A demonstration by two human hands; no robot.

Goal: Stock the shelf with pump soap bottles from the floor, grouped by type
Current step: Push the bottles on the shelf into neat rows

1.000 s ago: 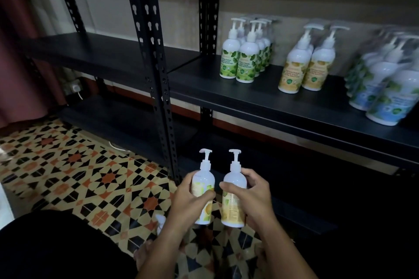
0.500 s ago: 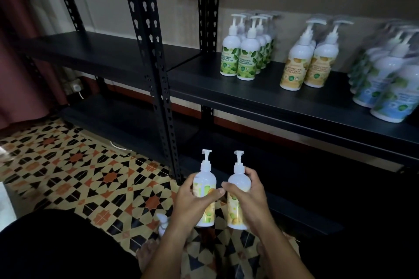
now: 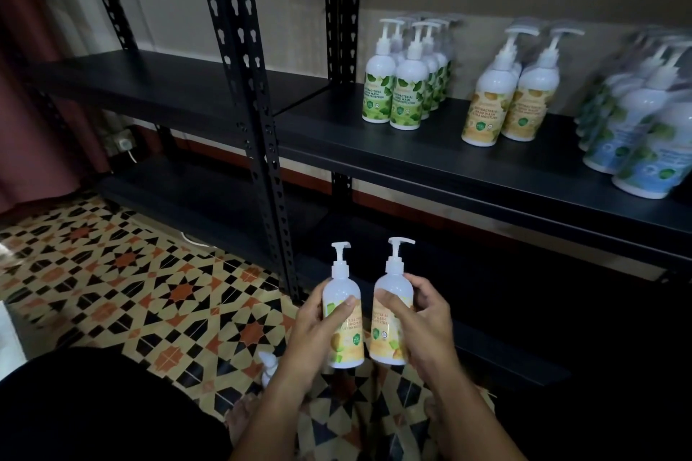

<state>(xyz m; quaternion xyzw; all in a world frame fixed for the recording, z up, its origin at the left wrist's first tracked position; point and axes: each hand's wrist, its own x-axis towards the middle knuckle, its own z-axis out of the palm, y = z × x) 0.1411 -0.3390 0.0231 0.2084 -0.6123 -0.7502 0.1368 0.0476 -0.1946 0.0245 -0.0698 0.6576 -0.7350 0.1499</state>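
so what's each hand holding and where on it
Left hand grips one yellow-label pump bottle round its body; right hand grips another likewise, both upright.

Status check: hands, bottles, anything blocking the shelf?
Left hand and right hand each grip one yellow-label bottle. Matching yellow group on shelf. Path clear.

We see three groups on the black metal shelf [image 3: 430, 165]: green-labelled pump bottles [image 3: 406, 86] leftmost, yellow-labelled pump bottles [image 3: 505, 101] right of them, blue-labelled pump bottles [image 3: 636, 138] farthest right. Below and before it, two yellow-labelled bottles [image 3: 346, 326] stand side by side above the patterned tile floor [image 3: 123, 288].
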